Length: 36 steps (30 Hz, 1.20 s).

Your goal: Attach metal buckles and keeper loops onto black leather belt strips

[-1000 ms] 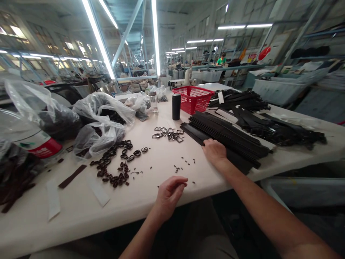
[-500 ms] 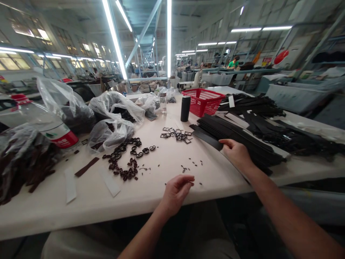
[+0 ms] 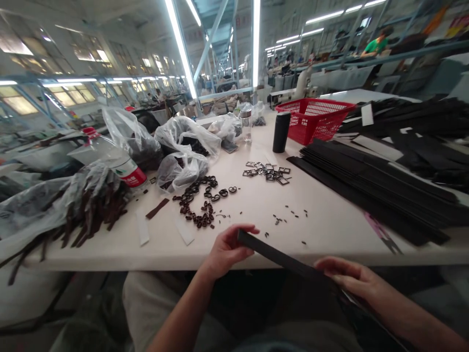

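Note:
A long black strap [image 3: 280, 255] slants over the table's front edge between my two hands. Its far end sits between the thumb and curled fingers of my left hand [image 3: 226, 250]. My right hand [image 3: 350, 276] pinches it further along, and the rest trails down out of clear sight below that wrist. On the right lies the stack of similar black straps [image 3: 370, 183], with pink-handled snips [image 3: 383, 232] beside its near edge. Square metal buckles [image 3: 269, 172] are heaped beyond my hands. Small dark pieces [image 3: 280, 220] are scattered nearer.
Dark strap loops [image 3: 198, 195] lie left of centre, with plastic bags [image 3: 186, 146] behind. A large bottle [image 3: 126, 168] and bagged brown strips [image 3: 95, 200] stand further left. Towards the back are a black flask [image 3: 281, 132], a glass bottle [image 3: 246, 127] and a red basket [image 3: 315, 117].
My right hand has drawn one strap off the stack towards me, down past the table edge. My left hand has closed on its end. The view has turned right, uncovering the snips.

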Tool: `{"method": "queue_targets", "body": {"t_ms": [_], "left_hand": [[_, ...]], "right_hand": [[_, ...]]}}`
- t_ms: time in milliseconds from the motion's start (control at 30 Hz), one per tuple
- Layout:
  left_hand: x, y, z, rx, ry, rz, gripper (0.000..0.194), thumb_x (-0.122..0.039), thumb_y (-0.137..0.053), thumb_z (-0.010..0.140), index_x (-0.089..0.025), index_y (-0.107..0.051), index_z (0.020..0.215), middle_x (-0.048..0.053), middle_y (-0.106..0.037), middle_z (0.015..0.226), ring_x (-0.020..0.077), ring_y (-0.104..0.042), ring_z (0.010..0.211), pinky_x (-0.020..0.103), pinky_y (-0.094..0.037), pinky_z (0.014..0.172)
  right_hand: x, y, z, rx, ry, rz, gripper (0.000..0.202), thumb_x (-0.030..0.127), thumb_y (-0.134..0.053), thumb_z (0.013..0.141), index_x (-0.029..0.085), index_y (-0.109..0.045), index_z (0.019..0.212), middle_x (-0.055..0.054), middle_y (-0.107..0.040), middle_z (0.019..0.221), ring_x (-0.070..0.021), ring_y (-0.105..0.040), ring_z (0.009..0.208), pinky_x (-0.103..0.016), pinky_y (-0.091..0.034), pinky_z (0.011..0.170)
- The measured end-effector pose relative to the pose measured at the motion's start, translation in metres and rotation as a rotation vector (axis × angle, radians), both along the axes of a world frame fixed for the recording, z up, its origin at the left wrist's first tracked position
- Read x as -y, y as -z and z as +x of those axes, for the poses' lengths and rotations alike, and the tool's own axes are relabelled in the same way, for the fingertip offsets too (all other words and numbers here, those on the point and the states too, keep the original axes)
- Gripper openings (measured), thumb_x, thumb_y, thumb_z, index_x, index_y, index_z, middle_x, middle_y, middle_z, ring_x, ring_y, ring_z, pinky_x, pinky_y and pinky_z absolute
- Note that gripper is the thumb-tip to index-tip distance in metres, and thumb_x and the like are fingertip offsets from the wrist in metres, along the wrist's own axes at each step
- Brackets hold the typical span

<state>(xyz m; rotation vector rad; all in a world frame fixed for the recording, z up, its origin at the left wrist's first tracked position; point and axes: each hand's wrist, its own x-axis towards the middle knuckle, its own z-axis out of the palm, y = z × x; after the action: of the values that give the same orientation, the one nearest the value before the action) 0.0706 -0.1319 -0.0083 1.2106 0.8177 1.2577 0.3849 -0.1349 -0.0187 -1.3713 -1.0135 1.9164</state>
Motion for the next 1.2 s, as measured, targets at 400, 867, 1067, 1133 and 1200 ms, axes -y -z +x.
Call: {"method": "queue_targets", "body": {"t_ms": [400,867,1067,1133,1200], "left_hand": [[0.022,0.006,0.044,0.072,-0.308,-0.358,0.040,-0.043,-0.080,0.072,-0.017,-0.056,0.092,-0.002,-0.070,0.074,0.0126,-0.068,0.054,0.025,-0.057,0.058],[0.040,0.006,0.058,-0.031,-0.315,-0.254,0.059,-0.036,-0.069,0.083,-0.025,-0.049,0.138,0.002,-0.063,0.093,0.0132,-0.059,0.077,0.025,-0.054,0.073],[0.045,0.009,0.056,-0.076,-0.293,-0.242,0.060,-0.035,-0.063,0.088,-0.027,-0.044,0.145,0.001,-0.062,0.092,0.0128,-0.058,0.076,0.024,-0.053,0.074],[0.045,0.009,0.052,-0.115,-0.281,-0.219,0.056,-0.033,-0.062,0.088,-0.026,-0.048,0.142,-0.001,-0.061,0.086,0.0116,-0.056,0.074,0.023,-0.052,0.074],[0.044,0.009,0.047,-0.200,-0.258,-0.180,0.048,-0.031,-0.064,0.088,-0.024,-0.057,0.135,0.000,-0.063,0.086,0.0119,-0.058,0.076,0.024,-0.051,0.075]], "right_hand": [[-0.001,-0.026,-0.051,0.593,0.016,0.985,0.041,0.051,-0.062,0.087,0.024,-0.068,0.117,-0.010,-0.073,0.114,-0.0296,-0.070,0.104,-0.046,-0.054,0.095],[0.010,-0.003,-0.095,0.618,0.032,1.191,0.029,0.039,-0.062,0.091,0.021,-0.070,0.111,-0.008,-0.075,0.105,-0.0254,-0.070,0.095,-0.039,-0.055,0.089],[0.008,-0.008,-0.094,0.659,-0.078,1.173,0.019,0.035,-0.064,0.088,0.021,-0.072,0.098,-0.005,-0.075,0.094,-0.0221,-0.070,0.085,-0.033,-0.053,0.078],[0.008,-0.009,-0.094,0.663,-0.105,1.187,0.015,0.033,-0.063,0.089,0.022,-0.072,0.093,-0.003,-0.075,0.089,-0.0199,-0.070,0.079,-0.030,-0.051,0.073],[0.008,-0.009,-0.094,0.683,-0.132,1.212,0.014,0.030,-0.061,0.090,0.022,-0.072,0.090,-0.002,-0.075,0.084,-0.0189,-0.070,0.076,-0.029,-0.050,0.071]]}}
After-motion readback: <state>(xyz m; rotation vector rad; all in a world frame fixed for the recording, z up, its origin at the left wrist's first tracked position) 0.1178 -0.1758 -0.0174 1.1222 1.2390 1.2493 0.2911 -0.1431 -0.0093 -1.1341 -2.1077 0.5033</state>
